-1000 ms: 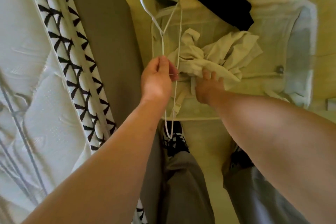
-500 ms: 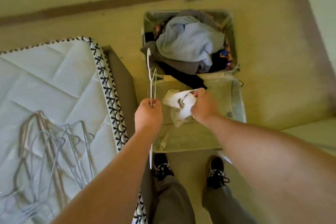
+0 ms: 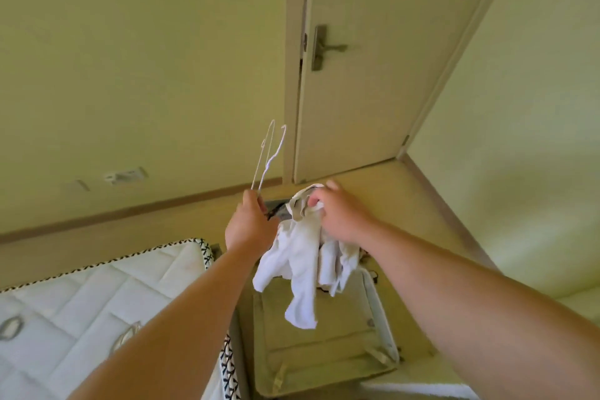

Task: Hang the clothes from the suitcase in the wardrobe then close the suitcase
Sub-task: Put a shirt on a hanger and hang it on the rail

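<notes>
My left hand [image 3: 247, 227] is closed on the lower part of a thin white wire hanger [image 3: 268, 156], which stands upright with its hook at the top. My right hand [image 3: 337, 212] grips a white garment [image 3: 300, 265] by its collar, just right of the left hand. The garment hangs down crumpled over the open suitcase [image 3: 324, 347], whose pale lined lid lies flat on the floor. The suitcase's filled half is hidden behind my hands and the garment.
A white mattress [image 3: 97, 299] with a black-and-white patterned edge lies at lower left, with several hangers on it. A closed door [image 3: 373, 58] with a lever handle stands ahead. Walls meet at the right corner, above beige floor.
The view has tilted up from the suitcase to the door. Both hands rose: the right lifted the white garment out of the suitcase lid, the left raised the hanger upright.
</notes>
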### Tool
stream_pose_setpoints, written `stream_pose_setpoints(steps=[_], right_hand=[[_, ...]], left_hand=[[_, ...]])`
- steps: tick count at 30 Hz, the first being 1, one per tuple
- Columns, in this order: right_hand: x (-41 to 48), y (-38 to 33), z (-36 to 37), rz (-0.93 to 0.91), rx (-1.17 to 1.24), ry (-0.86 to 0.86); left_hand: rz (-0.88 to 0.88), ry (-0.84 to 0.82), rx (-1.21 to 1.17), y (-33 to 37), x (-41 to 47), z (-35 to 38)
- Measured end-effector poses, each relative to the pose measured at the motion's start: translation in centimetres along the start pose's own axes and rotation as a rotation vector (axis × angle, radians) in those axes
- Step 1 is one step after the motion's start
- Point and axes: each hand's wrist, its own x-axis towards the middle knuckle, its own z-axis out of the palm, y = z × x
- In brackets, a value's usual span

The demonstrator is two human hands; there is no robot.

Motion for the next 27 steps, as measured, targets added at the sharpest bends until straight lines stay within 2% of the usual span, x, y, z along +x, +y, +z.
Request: stream_pose_setpoints(steps=[2,5,8,11,14,20,23,27], right_hand=[[-0.7,-1.6,-2.4,-0.050,-0.039,0.026],[-1.8,-3.8,-6.1,-0.063,0.038,0.213],[-2.6,-6.0,-9.7,0.120,0.346,0.424],[-3.3,-7.5,-12.2,0.323,0.626,0.527],[-3.8,-8.1,-13.8,0.481,0.922,0.563],[-4.7,-7.9,-15.6,0.583,1.295,0.490],[-4.6,-7.5,-15.6,0.613,1.344,0.432],[-5.0,-6.9,-15.1,0.616,1.292,0.483]], left_hand=[[0.066,-0.018,0.009,1.9,-0.1,-1.4],[0.095,-0.005,-0.071,5.7,-1.1,-3.3],[0.110,0.008,-0.364,9.3,-2.1,-5.3],[0.179,-0.040,-0.562,11.7,-3.3,-6.9],[0.234,-0.181,-0.678,13.5,-4.4,-8.5],[0.240,-0.277,-0.597,14.8,-6.3,-10.2],[0.284,-0.131,-0.354,15.4,-6.0,-10.4],[0.295,0.002,-0.384,16.4,-5.2,-12.1]])
